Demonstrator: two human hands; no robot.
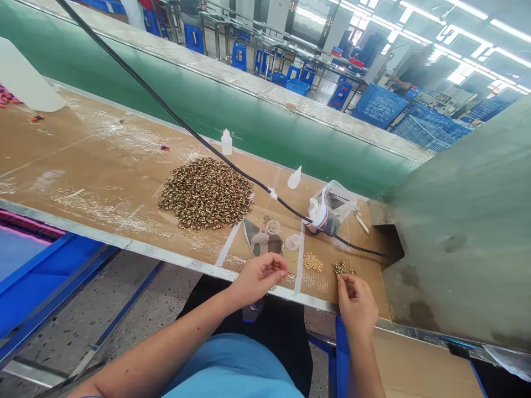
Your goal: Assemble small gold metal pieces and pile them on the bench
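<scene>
My left hand (pixel 259 275) rests at the near edge of the brown worktop (pixel 103 166), fingers curled in a pinch on something too small to make out. My right hand (pixel 355 305) sits further right at the same edge, fingers bent, its fingertips beside a few dark small parts (pixel 339 268). Between the hands lies a small cluster of pale gold beads (pixel 312 262). A big heap of brownish small parts (pixel 206 193) lies on the worktop to the upper left of my left hand.
Two small white squeeze bottles (pixel 226 142) (pixel 294 177) stand behind the heap. A black cable (pixel 174 117) crosses the worktop to a clear plastic box (pixel 332 209). A green conveyor belt (pixel 232 110) runs behind, blue crates (pixel 379 105) and another person (pixel 415 72) beyond.
</scene>
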